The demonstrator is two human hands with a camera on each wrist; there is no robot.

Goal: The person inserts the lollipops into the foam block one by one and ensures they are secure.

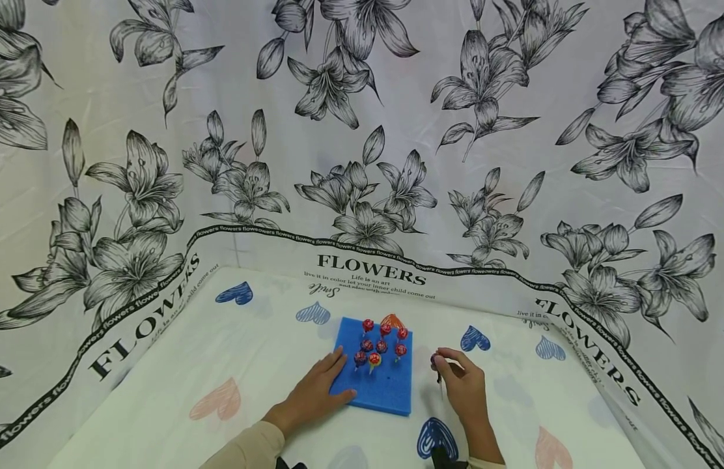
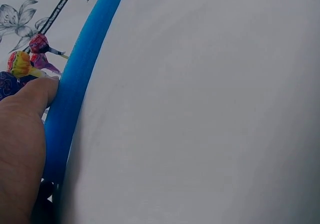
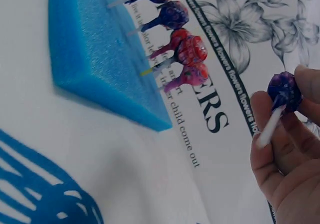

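A blue foam block point(image 1: 385, 394) lies on the white cloth, with several wrapped lollipops point(image 1: 385, 330) standing in it on their sticks. Most wrappers are red or purple; one lollipop at the front is yellow and red point(image 1: 374, 359). Along the block's left side rests my left hand point(image 1: 315, 392), fingers extended, thumb over the near left part. To the right of the block, my right hand point(image 1: 466, 384) pinches a dark purple lollipop point(image 3: 285, 91) by its wrapped head. Its white stick point(image 3: 270, 127) points down in the head view, apart from the foam.
The table cloth point(image 1: 292, 430) carries printed blue and pink hearts. Behind and at both sides hangs a white curtain point(image 1: 245, 98) with black flower drawings and lettering along its lower band.
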